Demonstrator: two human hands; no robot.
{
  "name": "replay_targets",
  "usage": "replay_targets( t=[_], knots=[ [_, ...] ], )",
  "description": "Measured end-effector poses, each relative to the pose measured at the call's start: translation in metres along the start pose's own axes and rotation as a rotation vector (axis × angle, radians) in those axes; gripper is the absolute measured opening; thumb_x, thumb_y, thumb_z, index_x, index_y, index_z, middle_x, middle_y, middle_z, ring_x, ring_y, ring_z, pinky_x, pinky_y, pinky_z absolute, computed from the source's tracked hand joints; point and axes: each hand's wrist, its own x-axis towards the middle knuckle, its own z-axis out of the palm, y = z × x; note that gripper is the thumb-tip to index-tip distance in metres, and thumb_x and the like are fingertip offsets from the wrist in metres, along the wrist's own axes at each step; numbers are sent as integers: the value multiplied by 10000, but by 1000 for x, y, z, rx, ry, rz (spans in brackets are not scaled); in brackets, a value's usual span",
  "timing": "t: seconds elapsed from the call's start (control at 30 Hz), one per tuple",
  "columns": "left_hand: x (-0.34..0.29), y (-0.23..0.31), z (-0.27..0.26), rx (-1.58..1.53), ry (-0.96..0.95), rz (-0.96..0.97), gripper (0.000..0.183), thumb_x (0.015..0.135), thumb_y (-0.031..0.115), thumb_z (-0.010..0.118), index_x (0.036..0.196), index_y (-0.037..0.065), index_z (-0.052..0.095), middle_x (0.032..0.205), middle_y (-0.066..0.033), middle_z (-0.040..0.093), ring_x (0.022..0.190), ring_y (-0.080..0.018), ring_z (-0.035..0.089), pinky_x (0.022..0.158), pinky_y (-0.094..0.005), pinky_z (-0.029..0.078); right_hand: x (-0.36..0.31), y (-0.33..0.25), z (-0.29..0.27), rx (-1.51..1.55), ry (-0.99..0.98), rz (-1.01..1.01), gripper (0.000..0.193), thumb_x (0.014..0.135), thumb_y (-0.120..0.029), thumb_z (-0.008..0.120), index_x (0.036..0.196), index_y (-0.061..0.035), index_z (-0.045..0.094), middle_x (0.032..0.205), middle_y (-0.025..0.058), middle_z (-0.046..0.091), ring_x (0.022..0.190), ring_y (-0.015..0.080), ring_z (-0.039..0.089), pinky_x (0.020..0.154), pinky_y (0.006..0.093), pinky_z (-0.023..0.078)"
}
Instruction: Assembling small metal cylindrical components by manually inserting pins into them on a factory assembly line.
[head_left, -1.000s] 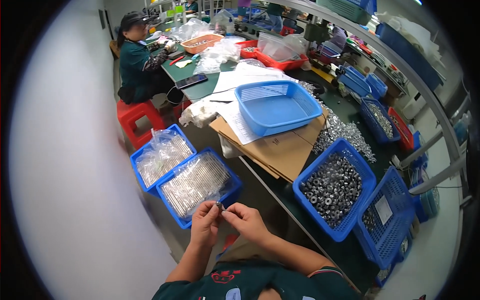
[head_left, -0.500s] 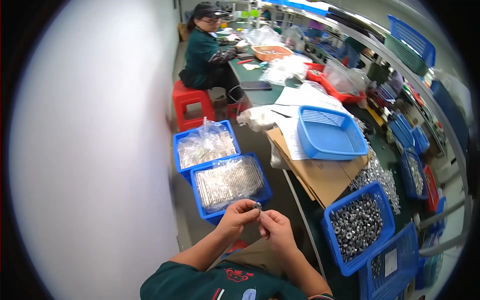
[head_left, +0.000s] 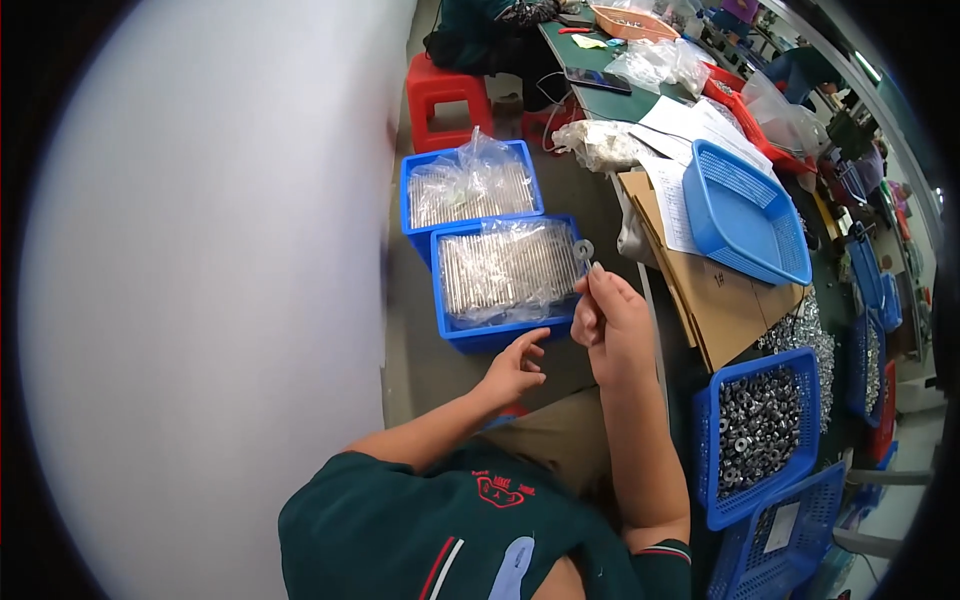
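My right hand [head_left: 620,320] is raised over the front bin, pinching a small ring-shaped metal part [head_left: 584,249] between thumb and fingertips. The ring is silvery with a hole in its middle. A thin stem seems to run from it down to my fingers, though it is too small to tell for certain. Lower and to the left, my left hand [head_left: 516,368] is empty, its fingers apart. Beyond the hands stands a blue bin [head_left: 455,337] of metal rods in rows [head_left: 500,268], partly covered by clear plastic.
A second blue bin [head_left: 407,200] with rods and plastic stands behind. On the bench at right are a blue basket of dark metal rings [head_left: 757,425], cardboard [head_left: 735,310], a light-blue tray [head_left: 745,235] and loose silvery parts [head_left: 805,335]. A co-worker sits beyond on a red stool [head_left: 447,100].
My hands have come apart. The right one has risen away with the ring-shaped part; the left has let go and opened. The view has swung down and left.
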Motion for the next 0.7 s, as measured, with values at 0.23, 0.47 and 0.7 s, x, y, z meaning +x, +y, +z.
replay_targets(
  t=[0.23, 0.47, 0.7],
  knots=[
    [1, 30, -13, 4, 37, -151, 278, 873, 118, 634, 1142, 64, 589, 1012, -9, 624, 886, -100, 570, 754, -264, 465, 25, 2, 9, 101, -12, 65, 264, 959, -297, 555, 860, -54, 575, 556, -19, 446, 437, 72, 353, 438, 226, 290],
    [-5, 11, -13, -47, -28, -220, 219, 878, 102, 631, 1082, 28, 604, 957, -26, 642, 836, -101, 581, 742, -246, 474, 62, 5, 4, 63, 76, 73, 242, 947, -283, 571, 861, -57, 579, 553, -18, 453, 440, 75, 358, 431, 232, 273],
    [-8, 5, -18, -112, -65, -222, 247, 880, 128, 640, 1101, 26, 600, 970, -30, 637, 840, -97, 578, 758, -252, 481, 74, 7, -4, 17, 134, 127, 244, 945, -278, 569, 838, -58, 566, 552, -23, 459, 431, 77, 367, 414, 229, 285]
  ],
)
